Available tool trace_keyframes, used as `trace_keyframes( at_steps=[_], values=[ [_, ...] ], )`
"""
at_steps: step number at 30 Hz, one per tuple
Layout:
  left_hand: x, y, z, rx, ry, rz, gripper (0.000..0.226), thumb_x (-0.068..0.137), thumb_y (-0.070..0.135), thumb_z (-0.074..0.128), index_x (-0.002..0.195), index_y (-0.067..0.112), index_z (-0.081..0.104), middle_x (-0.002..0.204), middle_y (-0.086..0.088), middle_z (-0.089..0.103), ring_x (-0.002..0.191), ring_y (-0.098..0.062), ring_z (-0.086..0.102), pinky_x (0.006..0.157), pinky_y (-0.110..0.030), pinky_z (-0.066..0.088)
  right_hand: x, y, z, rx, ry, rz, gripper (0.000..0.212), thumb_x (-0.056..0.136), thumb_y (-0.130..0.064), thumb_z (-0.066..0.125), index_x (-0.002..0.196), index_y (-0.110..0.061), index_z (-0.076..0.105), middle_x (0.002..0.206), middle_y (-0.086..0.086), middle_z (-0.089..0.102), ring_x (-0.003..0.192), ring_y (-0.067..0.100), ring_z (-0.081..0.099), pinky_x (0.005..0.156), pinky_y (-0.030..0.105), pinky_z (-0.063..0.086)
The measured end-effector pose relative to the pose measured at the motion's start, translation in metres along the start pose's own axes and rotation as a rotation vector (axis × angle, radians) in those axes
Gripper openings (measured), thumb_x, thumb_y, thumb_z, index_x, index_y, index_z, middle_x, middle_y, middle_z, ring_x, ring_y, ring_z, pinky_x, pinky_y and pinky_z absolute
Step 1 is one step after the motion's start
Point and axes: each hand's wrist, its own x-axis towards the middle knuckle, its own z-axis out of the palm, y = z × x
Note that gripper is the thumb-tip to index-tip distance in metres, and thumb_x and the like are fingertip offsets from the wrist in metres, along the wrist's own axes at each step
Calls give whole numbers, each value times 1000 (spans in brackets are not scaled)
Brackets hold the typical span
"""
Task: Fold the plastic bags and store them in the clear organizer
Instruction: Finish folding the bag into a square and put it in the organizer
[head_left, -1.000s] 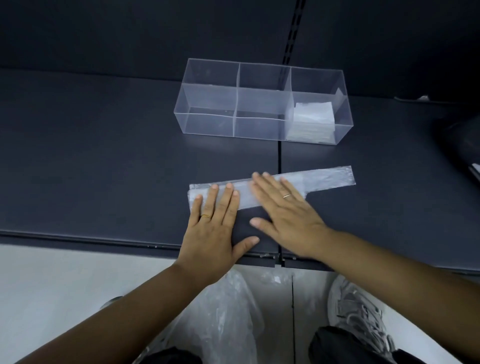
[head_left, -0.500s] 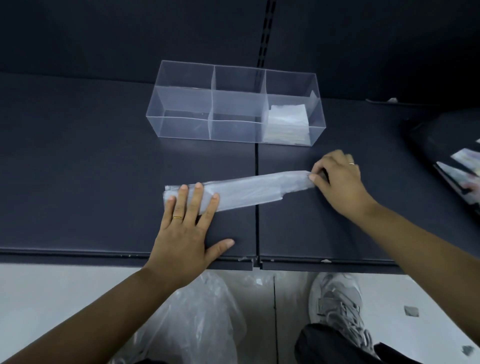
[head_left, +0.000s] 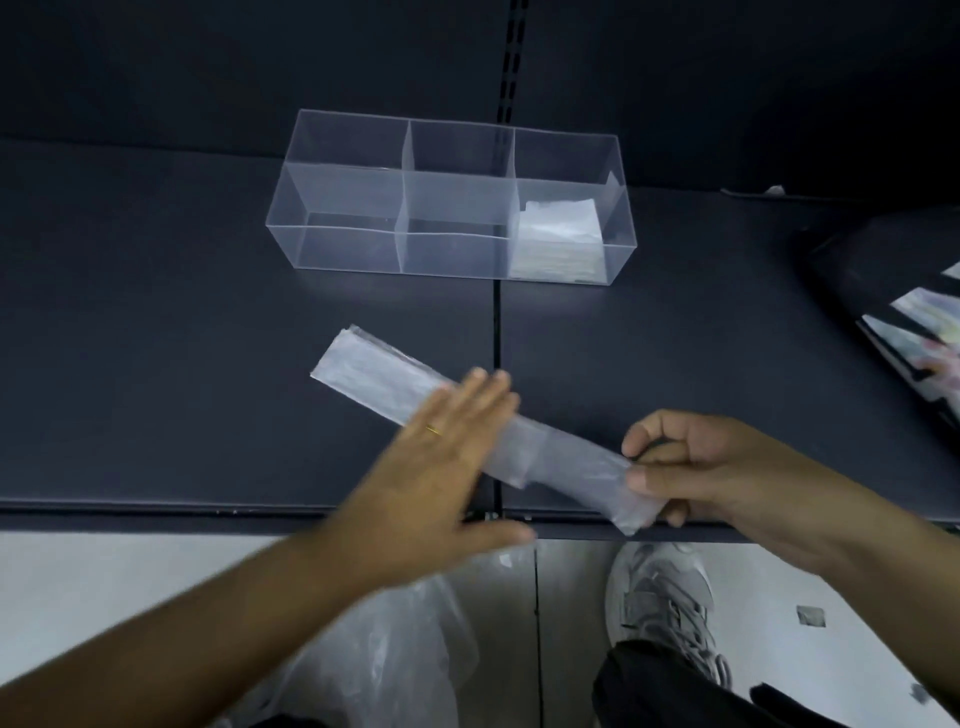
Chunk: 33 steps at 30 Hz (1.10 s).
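We find folded bags in the clear organizer, right compartment; one strip unfinished: right grip pinches its end, left grip spread.

Clear three-compartment plastic organizer far on the dark flat shelf, stack of folded white plastic bags in its right compartment, long folded plastic bag strip nearer, slanting far-left to near-right

My head-worn wide-angle camera looks forward and steeply down, close above my left hand, right hand and the shelf.
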Motion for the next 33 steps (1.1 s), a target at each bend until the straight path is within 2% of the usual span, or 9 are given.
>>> trace_keyframes(
  at_steps=[3, 6, 9, 12, 15, 18, 23, 29, 33],
  values=[
    [7, 52, 8, -364, 128, -61, 78, 89, 48, 55, 151, 20, 18, 158, 7, 17, 145, 0, 6, 118, -22, 6, -16, -24, 14, 90, -158, -16, 19, 72, -13, 72, 86, -11, 60, 67, 8, 65, 55, 12, 59, 52, 18, 48],
    [11, 66, -7, -851, 230, -240, 45, 92, 10, 54, 134, 29, 54, 127, 7, 62, 117, -10, 57, 100, -32, 45, -13, -42, 18, -3, -159, -168, 22, 69, -35, 70, 82, -18, 65, 68, 6, 66, 56, 13, 60, 51, 19, 47],
    [9, 65, -25, -1109, 238, -344, 33, 98, 22, 51, 123, 40, 62, 110, 14, 68, 101, -8, 62, 94, -18, 42, 14, -47, 7, -105, 67, -394, 38, 82, -56, 57, 101, -24, 65, 98, -3, 70, 58, 12, 55, 56, 22, 45],
    [10, 55, -36, -1265, 191, -339, 25, 95, 18, 57, 117, 21, 69, 107, 10, 71, 106, -1, 63, 91, -10, 43, 49, -40, 12, 54, -281, -342, 68, 85, -67, 28, 123, -20, 58, 115, 0, 68, 55, 14, 43, 53, 20, 41],
    [13, 36, -34, -1575, 265, -551, 27, 89, 11, 57, 114, 6, 67, 109, -13, 71, 107, -22, 66, 97, -34, 50, 71, -28, 26, 12, -468, -199, 82, 82, -77, 18, 123, -20, 59, 101, 5, 68, 55, 18, 36, 53, 21, 38],
    [10, 16, -27, -1789, 261, -585, 36, 90, 24, 55, 117, 1, 61, 113, -19, 68, 107, -28, 66, 86, -32, 55, 78, -13, 33, -146, -472, -198, 60, 89, -70, 34, 120, -26, 61, 102, 0, 70, 53, 14, 45, 56, 20, 40],
    [7, -13, -12, -1736, 235, -694, 36, 93, 30, 48, 119, 8, 60, 115, -12, 69, 110, -23, 65, 86, -33, 56, 82, 3, 55, -226, -211, -159, 16, 88, -12, 67, 103, -10, 62, 72, -1, 71, 53, 13, 62, 47, 22, 46],
    [16, -52, -24, -1603, 405, -846, 30, 102, 24, 43, 112, 5, 64, 112, -14, 70, 96, -18, 70, 74, -25, 58, 83, 7, 66, -254, 14, -155, 9, 84, -8, 70, 88, -11, 63, 66, -1, 71, 45, 13, 60, 38, 21, 39],
    [9, -62, -36, -784, 694, -714, 26, 100, 17, 47, 121, 11, 61, 118, -1, 65, 100, -8, 65, 91, -23, 50, 82, 7, 69, -244, 59, -133, 10, 83, -7, 70, 84, -11, 61, 62, -2, 69, 43, 12, 59, 37, 20, 37]
  ],
)
